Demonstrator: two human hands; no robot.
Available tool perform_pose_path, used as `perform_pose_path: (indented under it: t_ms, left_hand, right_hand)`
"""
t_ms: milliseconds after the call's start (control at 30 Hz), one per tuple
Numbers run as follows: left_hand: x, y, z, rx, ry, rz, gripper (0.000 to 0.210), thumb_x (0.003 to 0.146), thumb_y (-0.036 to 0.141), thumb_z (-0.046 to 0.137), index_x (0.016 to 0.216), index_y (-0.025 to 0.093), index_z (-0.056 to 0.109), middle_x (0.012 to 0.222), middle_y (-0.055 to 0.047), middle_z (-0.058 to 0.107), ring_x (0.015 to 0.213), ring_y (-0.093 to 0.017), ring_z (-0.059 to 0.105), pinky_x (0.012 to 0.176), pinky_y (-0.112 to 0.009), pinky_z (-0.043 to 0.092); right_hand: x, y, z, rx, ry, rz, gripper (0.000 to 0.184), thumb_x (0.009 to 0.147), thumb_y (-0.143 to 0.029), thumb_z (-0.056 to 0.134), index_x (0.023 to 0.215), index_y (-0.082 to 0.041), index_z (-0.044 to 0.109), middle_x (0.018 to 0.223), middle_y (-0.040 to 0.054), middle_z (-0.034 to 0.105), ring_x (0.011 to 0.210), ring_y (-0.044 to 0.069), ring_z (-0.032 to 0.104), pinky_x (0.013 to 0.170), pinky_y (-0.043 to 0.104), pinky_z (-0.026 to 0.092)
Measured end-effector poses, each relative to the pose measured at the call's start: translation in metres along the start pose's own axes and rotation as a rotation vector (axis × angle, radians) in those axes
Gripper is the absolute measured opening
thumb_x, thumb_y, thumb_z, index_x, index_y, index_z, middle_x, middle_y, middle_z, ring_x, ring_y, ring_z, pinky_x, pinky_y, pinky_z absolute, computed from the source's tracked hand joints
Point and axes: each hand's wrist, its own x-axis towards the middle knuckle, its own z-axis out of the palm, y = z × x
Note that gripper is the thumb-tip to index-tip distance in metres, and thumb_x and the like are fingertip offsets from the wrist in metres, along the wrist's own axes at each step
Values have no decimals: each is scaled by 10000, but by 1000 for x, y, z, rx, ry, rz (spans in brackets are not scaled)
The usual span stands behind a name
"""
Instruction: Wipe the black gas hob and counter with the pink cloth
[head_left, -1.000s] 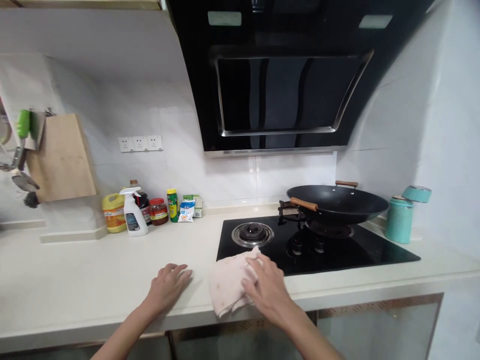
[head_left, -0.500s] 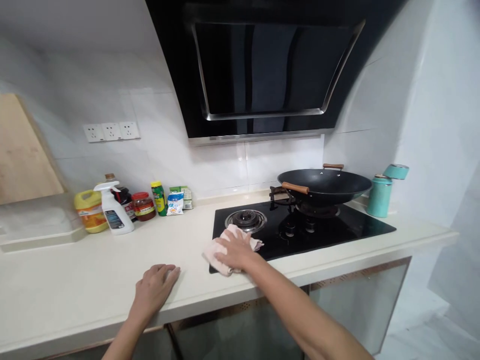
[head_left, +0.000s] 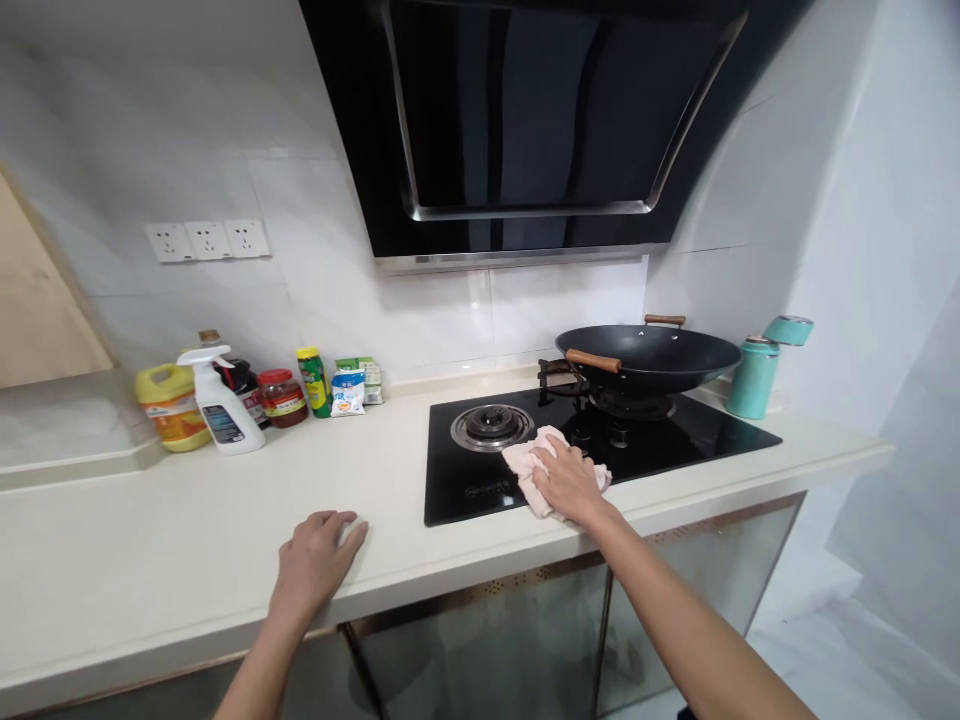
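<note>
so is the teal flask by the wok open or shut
Open: the teal flask stands upright with its lid off, resting tilted against the wall beside its mouth, right of the wok.

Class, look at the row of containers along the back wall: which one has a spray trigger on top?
The white spray bottle, standing in front of the yellow jug; the others carry plain caps or lids.
</note>
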Motion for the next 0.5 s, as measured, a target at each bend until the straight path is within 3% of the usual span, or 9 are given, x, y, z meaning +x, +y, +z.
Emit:
perform_pose_path:
  t_ms: [100,233,367,500]
  left_hand:
    - [-1,3,-1,3,-1,14,549,918,561,358,1186,235,709,1310,-137,637,1243,-359,556,1013,-537,444]
    - [2,3,-2,-4,-20,12,584,903,582,344,1176,221,712,1311,-149,635,1243,-379,551,1016,-563,440]
    - [8,-2,2,-24,-14,10,591,884,595,353,1171,229,718,1322,-149,639,1246,-395,553,1000,-591,449]
    - [13,-12,9,-38,4,7,590,881,606,357,1152,237,728,1322,-153,649,1238,-396,571,1011,-601,445]
  right_hand:
    - [-24,-6,0,-22,38,48,458,959,-415,406,1383,-356,569,1640,40,292,1285,379,411,994,545,351]
    - [-53,-43,3,62,58,26,448,933,-444,477,1348,-324,594,1629,66,303,1311,419,369,996,576,343]
    - [-75,-96,15,175,99,-160,363,915,-460,534,1229,-309,638,1592,58,351,1284,402,388,996,586,357]
    - [-86,-139,29,273,112,-437,335,914,-515,545,1173,-324,639,1514,14,431,1272,374,408,990,581,394]
